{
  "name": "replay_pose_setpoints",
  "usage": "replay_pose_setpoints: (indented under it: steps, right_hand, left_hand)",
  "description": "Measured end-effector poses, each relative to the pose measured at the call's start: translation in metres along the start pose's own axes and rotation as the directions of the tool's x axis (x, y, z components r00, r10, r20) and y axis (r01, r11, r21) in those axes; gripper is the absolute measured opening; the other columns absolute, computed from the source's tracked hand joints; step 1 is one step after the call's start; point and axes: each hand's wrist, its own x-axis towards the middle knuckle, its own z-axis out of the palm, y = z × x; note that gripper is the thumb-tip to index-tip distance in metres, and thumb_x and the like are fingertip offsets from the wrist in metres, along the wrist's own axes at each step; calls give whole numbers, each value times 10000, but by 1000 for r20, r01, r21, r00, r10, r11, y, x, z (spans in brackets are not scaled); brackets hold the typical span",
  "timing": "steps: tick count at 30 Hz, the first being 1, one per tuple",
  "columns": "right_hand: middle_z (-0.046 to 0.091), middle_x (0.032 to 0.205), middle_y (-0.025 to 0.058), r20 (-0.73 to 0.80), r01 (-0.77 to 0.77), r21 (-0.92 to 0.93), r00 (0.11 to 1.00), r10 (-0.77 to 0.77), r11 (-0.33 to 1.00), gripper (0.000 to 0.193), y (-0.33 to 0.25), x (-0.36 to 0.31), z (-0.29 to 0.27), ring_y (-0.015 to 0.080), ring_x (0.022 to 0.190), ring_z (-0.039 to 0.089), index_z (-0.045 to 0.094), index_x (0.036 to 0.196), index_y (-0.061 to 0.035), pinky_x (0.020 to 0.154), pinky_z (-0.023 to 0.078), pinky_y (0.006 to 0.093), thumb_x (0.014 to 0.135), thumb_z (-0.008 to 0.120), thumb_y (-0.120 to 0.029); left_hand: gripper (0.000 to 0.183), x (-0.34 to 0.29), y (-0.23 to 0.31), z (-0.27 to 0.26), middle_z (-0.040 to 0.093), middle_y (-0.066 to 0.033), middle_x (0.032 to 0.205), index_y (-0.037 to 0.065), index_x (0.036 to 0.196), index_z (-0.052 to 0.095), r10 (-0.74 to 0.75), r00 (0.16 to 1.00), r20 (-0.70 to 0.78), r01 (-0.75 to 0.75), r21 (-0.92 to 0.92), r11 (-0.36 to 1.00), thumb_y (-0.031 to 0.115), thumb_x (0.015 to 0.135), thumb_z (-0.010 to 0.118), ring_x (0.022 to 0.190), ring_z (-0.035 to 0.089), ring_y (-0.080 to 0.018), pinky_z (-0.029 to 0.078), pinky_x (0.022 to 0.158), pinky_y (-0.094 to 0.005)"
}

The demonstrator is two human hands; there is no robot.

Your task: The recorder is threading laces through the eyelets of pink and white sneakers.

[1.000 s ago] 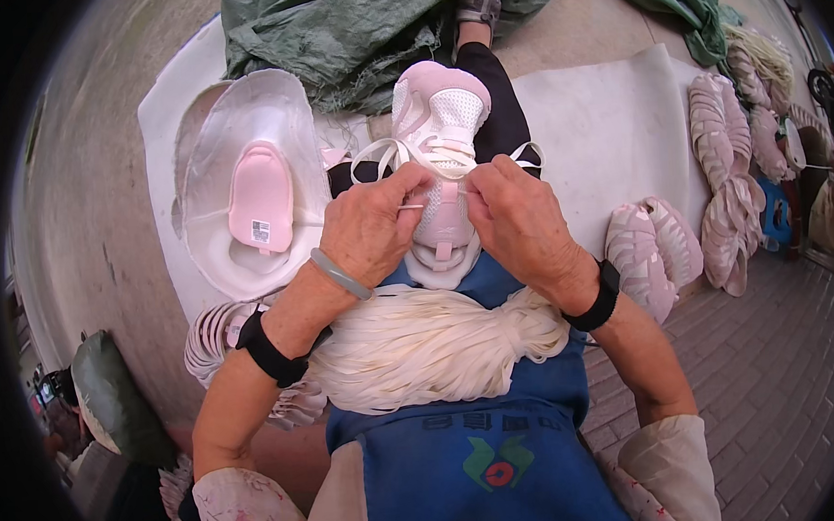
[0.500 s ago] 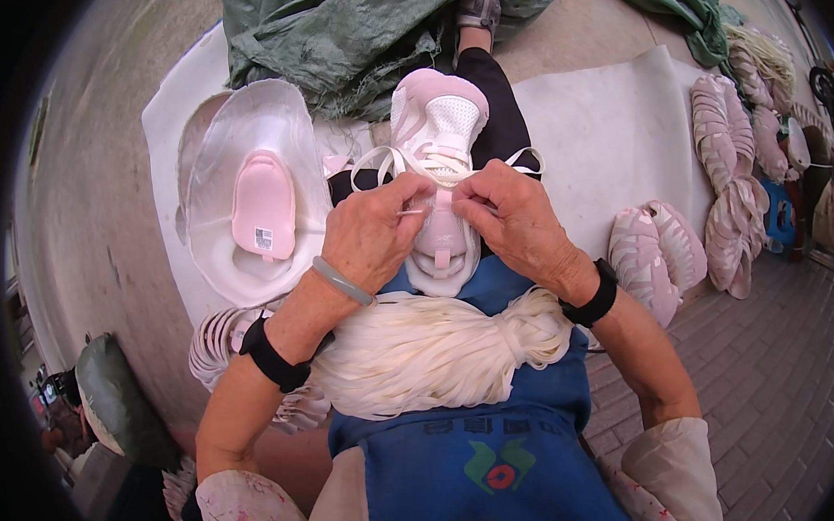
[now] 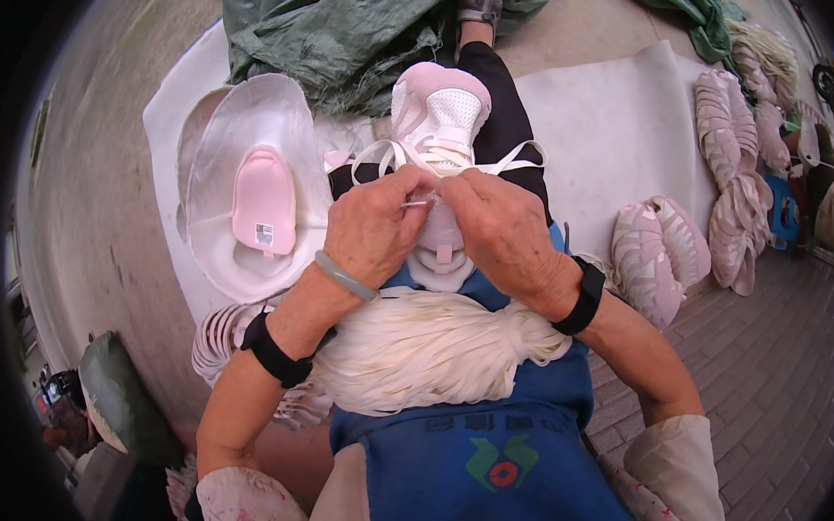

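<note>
A pink and white shoe upper [image 3: 440, 108] lies over my lap with its toe pointing away from me and its heel toward me. White shoelace [image 3: 517, 160] runs through its eyelets and loops out on both sides. My left hand [image 3: 374, 220] is closed in a pinch at the tongue, and a thin pale lace end sticks out between its fingers. My right hand [image 3: 502, 232] is closed beside it, fingertips nearly touching the left ones; what they pinch is hidden. A thick bundle of cream laces [image 3: 431, 354] lies across my blue apron [image 3: 464, 447].
At left, a clear plastic container [image 3: 268, 108] holds a pink insole-shaped piece [image 3: 264, 198]. Stacked shoe uppers [image 3: 645, 258] stand at right, with more [image 3: 727, 140] behind. A green tarp [image 3: 368, 46] lies ahead, beside a white sheet [image 3: 608, 128].
My right hand has moved left and turned over the tongue, closing in on my left hand. The left hand has barely shifted and keeps its pinch.
</note>
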Motion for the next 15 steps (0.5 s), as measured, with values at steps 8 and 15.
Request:
replay_pose_setpoints:
  steps: [8,15]
  right_hand:
    - [553,799,76,-36,-48,-49,998,46,998,175,4,3,-6,240,731,528,568,883,-53,663,428,347,711,595,-39]
    - [543,810,83,-66,5,-40,998,-8,999,225,-2,1,-22,255,752,549,598,943,-38,665,445,363,726,642,-1]
  left_hand:
    - [164,0,-2,2,640,-129,772,61,942,593,163,986,-19,-160,110,981,26,782,590,721,635,-301,492,612,-359]
    - [89,-11,0,-36,484,1,638,57,858,564,-46,976,212,98,-241,965,118,839,626,577,417,-99,361,541,-240]
